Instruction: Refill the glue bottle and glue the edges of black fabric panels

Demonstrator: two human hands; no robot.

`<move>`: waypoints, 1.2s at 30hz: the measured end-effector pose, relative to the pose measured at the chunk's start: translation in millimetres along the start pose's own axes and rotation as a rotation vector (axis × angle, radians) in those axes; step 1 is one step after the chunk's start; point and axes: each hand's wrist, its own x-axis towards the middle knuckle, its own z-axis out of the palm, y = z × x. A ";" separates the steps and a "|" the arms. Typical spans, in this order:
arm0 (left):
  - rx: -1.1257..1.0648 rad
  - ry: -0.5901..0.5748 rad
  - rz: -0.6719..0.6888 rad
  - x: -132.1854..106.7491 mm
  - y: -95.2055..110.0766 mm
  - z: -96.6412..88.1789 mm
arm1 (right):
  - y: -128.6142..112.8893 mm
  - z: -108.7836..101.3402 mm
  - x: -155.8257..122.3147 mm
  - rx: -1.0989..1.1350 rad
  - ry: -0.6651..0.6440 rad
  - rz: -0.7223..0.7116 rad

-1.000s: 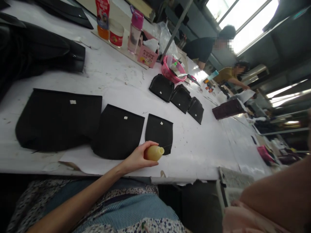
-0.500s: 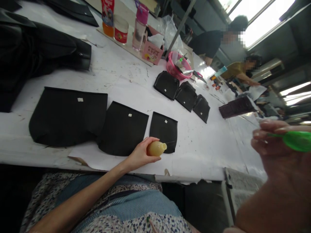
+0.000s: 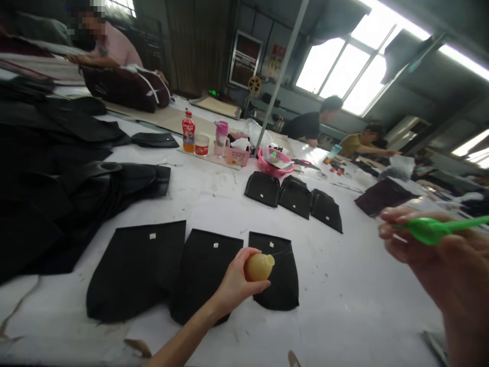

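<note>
My left hand [image 3: 244, 278] is closed round a small yellowish bottle [image 3: 256, 267], tilted with its uncapped neck to the right. A thin strand runs from the neck. The bottle is over the smallest of three black panels [image 3: 277, 285] in the front row. Beside it lie a middle black panel [image 3: 210, 265] and a larger one [image 3: 133, 270], each with a small white tag. Raised at the right, my right hand [image 3: 439, 265] pinches a bright green plastic piece [image 3: 426, 231] with a rounded bulge and a long stem; its exact kind is unclear.
Three smaller black panels [image 3: 294, 196] lie farther back near a pink basket [image 3: 263, 165]. Black material is heaped [image 3: 87, 188] at the left. A red-labelled bottle [image 3: 188, 132], a jar [image 3: 201, 145] and a pink-lidded bottle [image 3: 220, 138] stand behind. Several people work around the white table [image 3: 344, 306].
The view has tilted up, bringing in the far room and another person at left. Both hands keep their hold; the green piece has turned, so its stem now points right.
</note>
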 end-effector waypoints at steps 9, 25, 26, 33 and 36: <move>0.195 0.036 0.100 90.4 5.3 -43.1 | 39.9 46.7 46.8 0.194 -0.076 0.204; 0.650 -0.037 -0.005 143.5 -17.1 -90.7 | 100.9 107.7 81.1 0.256 -0.261 0.337; 0.644 -0.071 0.009 142.9 -18.1 -94.6 | 102.0 108.3 80.5 0.257 -0.267 0.338; 0.750 -0.393 0.025 149.7 -0.2 -141.3 | 108.1 104.1 77.4 0.204 -0.294 0.367; 0.852 -0.531 0.020 179.6 30.3 -170.5 | 112.1 98.6 77.0 0.162 -0.303 0.371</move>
